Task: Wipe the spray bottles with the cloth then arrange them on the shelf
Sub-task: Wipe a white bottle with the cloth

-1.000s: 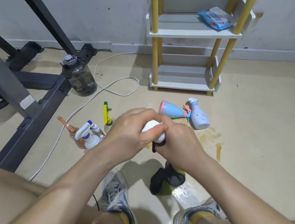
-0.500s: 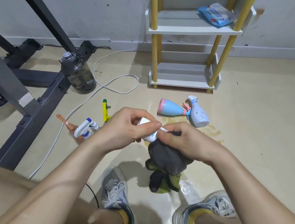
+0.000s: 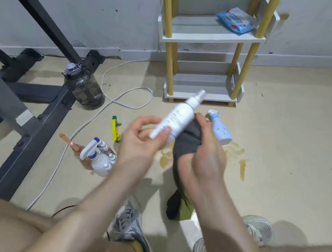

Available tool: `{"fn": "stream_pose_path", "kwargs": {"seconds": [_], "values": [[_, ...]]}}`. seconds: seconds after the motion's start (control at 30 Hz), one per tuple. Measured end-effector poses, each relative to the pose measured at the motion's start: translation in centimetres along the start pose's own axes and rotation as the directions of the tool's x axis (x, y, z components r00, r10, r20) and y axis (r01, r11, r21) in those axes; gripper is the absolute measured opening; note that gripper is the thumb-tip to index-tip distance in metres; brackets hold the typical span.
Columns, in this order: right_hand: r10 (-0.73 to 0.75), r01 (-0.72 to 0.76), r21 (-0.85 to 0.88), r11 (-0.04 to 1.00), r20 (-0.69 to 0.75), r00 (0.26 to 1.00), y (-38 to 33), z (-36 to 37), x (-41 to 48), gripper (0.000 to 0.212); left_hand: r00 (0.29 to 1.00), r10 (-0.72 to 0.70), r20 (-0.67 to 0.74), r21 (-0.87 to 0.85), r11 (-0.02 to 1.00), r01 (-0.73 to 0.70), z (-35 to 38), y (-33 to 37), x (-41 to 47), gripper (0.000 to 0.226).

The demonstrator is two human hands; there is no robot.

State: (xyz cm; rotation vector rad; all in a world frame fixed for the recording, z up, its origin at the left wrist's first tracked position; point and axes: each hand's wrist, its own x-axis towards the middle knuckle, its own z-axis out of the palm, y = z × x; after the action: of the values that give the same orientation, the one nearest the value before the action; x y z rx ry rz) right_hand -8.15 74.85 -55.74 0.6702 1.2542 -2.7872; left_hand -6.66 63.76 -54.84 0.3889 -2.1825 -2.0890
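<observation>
The wall point(image 3: 91, 8) at the back is a pale grey-white, scuffed and dotted with small dark specks, and a plain skirting board point(image 3: 287, 58) runs along its foot. The floor point(image 3: 290, 136) is smooth beige with a faint sheen, and yellow-brown stains point(image 3: 242, 168) mark it toward the middle. Against the wall stands a shelf point(image 3: 209, 38) of white boards on yellow posts, with a blue packet point(image 3: 236, 21) lying on one board. To the left a dark metal frame point(image 3: 41, 121) spreads its bars across the floor, and a smoky translucent jug point(image 3: 84, 86) stands beside one bar. A white cable point(image 3: 151, 96) loops over the floor between frame and shelf. The light is even and the shadows are soft.
</observation>
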Motion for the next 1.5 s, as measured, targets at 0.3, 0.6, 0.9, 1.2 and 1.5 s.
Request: {"fn": "stream_pose_path", "kwargs": {"seconds": [0.3,0.6,0.9,1.2,1.5], "values": [[-0.271,0.614,-0.661,0.431,0.554,0.787,4.1,0.2,-3.5,0.060,0.990,0.011,0.140,-0.040,0.999,-0.005,1.2,0.0,-0.6,0.024],[-0.212,0.420,-0.738,0.529,0.364,0.907,1.4,0.3,-0.7,0.073,0.967,0.139,0.216,0.186,0.966,-0.180,0.9,-1.7,-1.6,0.031],[0.101,0.278,-0.638,0.718,0.491,0.865,-1.9,-4.2,0.4,0.032,0.935,0.099,0.341,0.612,0.731,-0.300,-1.7,1.7,0.5,0.055],[0.211,0.245,-0.779,0.577,0.432,0.877,-3.7,-4.4,1.3,0.044,0.964,0.052,0.260,0.283,0.951,-0.127,-2.2,2.5,1.8,0.014],[-0.282,0.217,-0.449,0.867,-0.081,0.956,2.0,-1.3,1.9,0.032,0.987,-0.106,0.124,0.349,0.935,0.057,-1.5,1.2,0.9,0.013]]}}
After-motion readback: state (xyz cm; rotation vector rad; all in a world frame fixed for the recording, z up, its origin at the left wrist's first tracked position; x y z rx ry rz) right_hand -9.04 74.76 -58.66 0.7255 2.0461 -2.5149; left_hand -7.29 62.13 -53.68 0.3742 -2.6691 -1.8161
